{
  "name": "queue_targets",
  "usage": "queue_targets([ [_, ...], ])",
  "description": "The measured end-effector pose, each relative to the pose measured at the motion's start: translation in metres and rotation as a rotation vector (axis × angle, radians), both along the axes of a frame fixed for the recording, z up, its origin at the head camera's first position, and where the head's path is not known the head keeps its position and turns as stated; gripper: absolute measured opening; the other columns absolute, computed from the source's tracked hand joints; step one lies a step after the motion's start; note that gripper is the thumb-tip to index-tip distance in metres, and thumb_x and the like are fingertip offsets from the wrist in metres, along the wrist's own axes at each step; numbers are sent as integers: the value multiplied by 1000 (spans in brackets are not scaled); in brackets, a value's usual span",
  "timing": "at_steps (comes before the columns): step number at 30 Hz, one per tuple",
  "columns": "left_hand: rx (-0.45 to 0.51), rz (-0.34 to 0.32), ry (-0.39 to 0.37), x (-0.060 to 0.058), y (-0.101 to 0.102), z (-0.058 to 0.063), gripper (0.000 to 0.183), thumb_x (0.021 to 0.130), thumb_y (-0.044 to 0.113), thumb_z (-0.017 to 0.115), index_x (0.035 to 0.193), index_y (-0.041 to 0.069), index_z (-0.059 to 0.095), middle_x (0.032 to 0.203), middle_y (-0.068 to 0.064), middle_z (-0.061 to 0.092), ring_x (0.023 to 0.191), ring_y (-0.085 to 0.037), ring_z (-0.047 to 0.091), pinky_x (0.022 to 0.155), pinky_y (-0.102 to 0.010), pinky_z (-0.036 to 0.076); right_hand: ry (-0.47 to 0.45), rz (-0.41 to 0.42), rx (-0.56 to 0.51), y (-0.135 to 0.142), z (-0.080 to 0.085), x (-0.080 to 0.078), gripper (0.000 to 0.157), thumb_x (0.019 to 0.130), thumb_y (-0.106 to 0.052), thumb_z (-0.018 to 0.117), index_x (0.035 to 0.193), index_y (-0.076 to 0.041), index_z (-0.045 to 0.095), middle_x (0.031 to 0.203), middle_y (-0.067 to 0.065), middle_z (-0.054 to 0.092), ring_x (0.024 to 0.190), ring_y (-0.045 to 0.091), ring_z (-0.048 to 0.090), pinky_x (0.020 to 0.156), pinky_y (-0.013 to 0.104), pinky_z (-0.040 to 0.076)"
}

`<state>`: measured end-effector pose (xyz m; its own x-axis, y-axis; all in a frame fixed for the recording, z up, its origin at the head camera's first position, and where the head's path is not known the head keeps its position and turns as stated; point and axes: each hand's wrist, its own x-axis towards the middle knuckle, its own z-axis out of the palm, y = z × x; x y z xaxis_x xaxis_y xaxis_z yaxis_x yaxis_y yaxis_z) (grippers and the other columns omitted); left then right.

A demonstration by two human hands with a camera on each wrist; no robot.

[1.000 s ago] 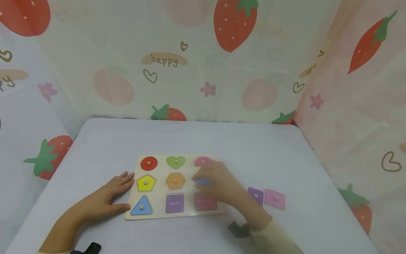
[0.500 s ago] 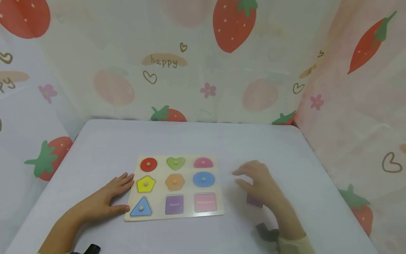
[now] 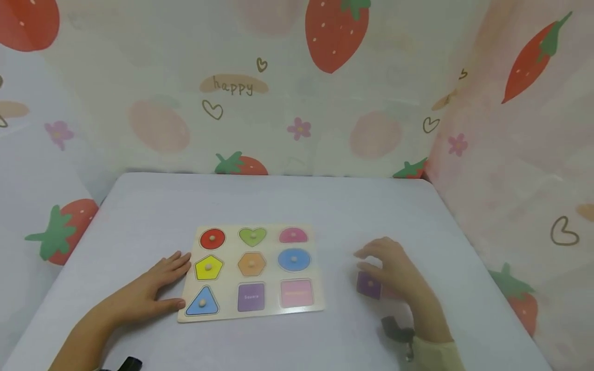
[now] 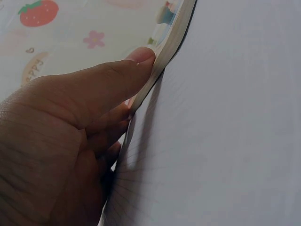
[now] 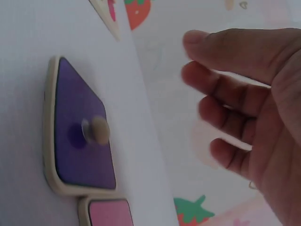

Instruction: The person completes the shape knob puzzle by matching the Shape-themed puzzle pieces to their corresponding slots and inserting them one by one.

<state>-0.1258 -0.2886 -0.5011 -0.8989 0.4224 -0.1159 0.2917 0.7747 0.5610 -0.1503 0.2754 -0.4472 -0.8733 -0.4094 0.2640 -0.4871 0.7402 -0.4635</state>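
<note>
A wooden shape puzzle board lies on the table. My left hand rests at its left edge, fingers extended; in the left wrist view the thumb touches the board's edge. My right hand hovers to the right of the board, fingers loosely bent and holding nothing. Just below its fingertips lies a purple square piece with a round knob. A pink piece lies beside it, mostly hidden by the hand in the head view. The blue oval piece sits in the board's right column.
Other knobbed pieces sit in the board, among them a red circle and a blue triangle. A purple square recess and a pink rectangular recess hold no pieces. Strawberry-print cloth walls the table.
My right hand has let go of the blue oval, now in the board, and moved right to above the loose pieces. The left hand stays at the board's edge.
</note>
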Motion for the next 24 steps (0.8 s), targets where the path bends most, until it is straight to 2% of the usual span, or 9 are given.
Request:
queue_targets([
  [3,7,-1,8,1,-1,1,94,82,63,75,159,22,40,169,-4,29,157,-41,16,122,-62,20,-58,-8,21,8,-4,-2,20,86,-15,82,106,-16,79,103,-8,74,103,19,62,95,46,48],
  [6,20,-5,17,3,-1,1,92,83,63,74,159,22,40,169,-3,29,156,-41,16,127,-30,8,-127,-1,22,15,-6,-4,20,85,-15,82,104,-15,79,101,-8,75,100,19,62,93,45,49],
  [8,26,-7,22,4,-2,1,92,84,62,74,159,21,40,169,-3,29,156,-41,16,116,-8,-1,-178,8,21,18,-7,-5,20,84,-16,82,105,-15,79,101,-7,76,99,19,63,92,44,49],
  [10,30,-9,28,5,-2,0,92,84,62,74,159,21,41,169,-4,29,156,-42,17,103,3,-5,-224,15,29,21,-7,-5,21,83,-15,82,105,-16,79,101,-8,76,99,18,64,92,43,49],
  [18,29,-15,42,5,-1,1,91,84,61,74,159,21,40,169,-3,29,156,-41,17,102,4,-5,-342,39,92,28,-9,-5,19,86,-19,80,104,-23,80,100,-13,74,100,15,65,91,40,52],
  [24,27,-16,39,5,0,2,91,84,61,74,159,21,41,169,-4,30,156,-41,17,103,3,-5,-332,59,156,29,-10,-1,15,88,-19,78,100,-28,81,97,-17,71,97,11,63,89,39,52],
])
